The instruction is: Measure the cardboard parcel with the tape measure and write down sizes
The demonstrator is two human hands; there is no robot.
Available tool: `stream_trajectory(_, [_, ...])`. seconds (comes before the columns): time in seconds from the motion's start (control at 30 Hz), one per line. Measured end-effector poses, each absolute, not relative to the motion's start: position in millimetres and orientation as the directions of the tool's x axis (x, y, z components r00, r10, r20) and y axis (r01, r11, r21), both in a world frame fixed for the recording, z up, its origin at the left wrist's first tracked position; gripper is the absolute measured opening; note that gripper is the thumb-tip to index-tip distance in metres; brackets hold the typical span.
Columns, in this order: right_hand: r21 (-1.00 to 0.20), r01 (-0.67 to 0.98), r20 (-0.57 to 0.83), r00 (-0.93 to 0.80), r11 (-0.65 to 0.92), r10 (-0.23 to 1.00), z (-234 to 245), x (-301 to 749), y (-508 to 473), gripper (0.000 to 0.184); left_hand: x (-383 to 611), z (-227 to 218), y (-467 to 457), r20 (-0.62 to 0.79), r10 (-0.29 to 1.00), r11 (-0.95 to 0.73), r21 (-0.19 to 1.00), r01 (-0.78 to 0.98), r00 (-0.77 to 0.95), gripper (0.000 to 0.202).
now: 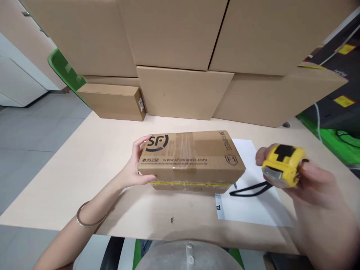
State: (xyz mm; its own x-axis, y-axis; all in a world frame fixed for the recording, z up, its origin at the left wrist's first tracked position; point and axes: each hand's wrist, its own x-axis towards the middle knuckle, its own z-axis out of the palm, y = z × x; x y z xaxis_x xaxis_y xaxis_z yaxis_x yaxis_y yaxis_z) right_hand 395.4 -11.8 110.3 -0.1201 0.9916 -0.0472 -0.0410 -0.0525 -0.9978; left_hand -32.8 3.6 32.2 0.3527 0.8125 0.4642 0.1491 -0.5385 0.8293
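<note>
Bracelet (87, 217) of thin metal circles the left forearm, which rises from the lower left corner; the elbow is cut off by the frame. Ahead of it the left hand (135, 168) clasps the left end of a cardboard parcel (191, 159). Its fingers (140, 144) curl over the top corner and the thumb presses along the lower front edge, so the grip is closed on the parcel's end. How much of the palm touches the hidden end face cannot be told.

The parcel lies flat on the bench (84, 168), stretching from those fingers rightward. It has clear tape across its top and a yellow strip (191, 184) along its lower front edge. Beyond the left fingers, well apart, a small carton (112, 101) lies against a wall of large cartons (182, 90) whose tops run out of view.

Right of the parcel, a white sheet (253, 210) lies partly tucked under its far end; the print at the sheet's corner is too small to read. A black strap (249, 189) loops across the sheet toward the right hand (309, 183). This hand is blurred and held above the bench, closed around a yellow tape measure (282, 165). One fingertip shows to the left of the case, and the other fingers are hidden behind it. No blade can be made out.
</note>
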Motion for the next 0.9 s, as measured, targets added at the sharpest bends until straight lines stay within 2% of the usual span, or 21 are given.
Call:
stream_trajectory(0.1, [-0.976,0.147,0.146,-0.11,0.161,0.983,134.7,372.9,-9.8,0.033,-29.9,16.4,-0.4,0.537,0.761,-0.618,0.771,0.156,0.363,0.118])
stream_trajectory(0.2, [-0.846,0.372,0.251,-0.355,0.382,0.901,159.6,325.5,-2.8,0.028,-27.8,3.3,-2.7,0.533,0.767,-0.611,0.777,0.152,0.357,0.132])
stream_trajectory(0.27, [-0.74,0.429,0.261,-0.527,0.518,0.809,170.1,286.1,6.1,0.034,-27.6,-2.1,-3.5,0.521,0.777,-0.595,0.79,0.144,0.354,0.139])
stream_trajectory(0.4, [-0.585,0.452,0.14,-0.762,0.673,0.633,173.3,222.7,24.8,0.035,-29.9,-8.6,-4.0,0.511,0.787,-0.589,0.79,0.171,0.346,0.139])
stream_trajectory(0.57, [-0.444,0.531,0.019,-0.799,0.721,0.601,166.5,207.0,32.3,0.037,-31.9,-14.4,0.5,0.556,0.751,-0.643,0.74,0.198,0.357,0.14])
stream_trajectory(0.7, [-0.358,0.599,-0.009,-0.769,0.716,0.639,166.7,228.0,33.3,0.039,-31.3,-14.5,5.5,0.617,0.678,-0.715,0.68,0.163,0.399,0.128])
stream_trajectory(0.77, [-0.351,0.635,-0.032,-0.742,0.688,0.669,167.7,246.5,34.3,0.038,-31.3,-12.9,6.6,0.634,0.652,-0.742,0.646,0.179,0.415,0.119])
stream_trajectory(0.9, [-0.418,0.707,-0.068,-0.651,0.571,0.756,169.2,300.5,32.9,0.037,-31.3,-6.8,6.4,0.625,0.653,-0.741,0.645,0.19,0.427,0.108])
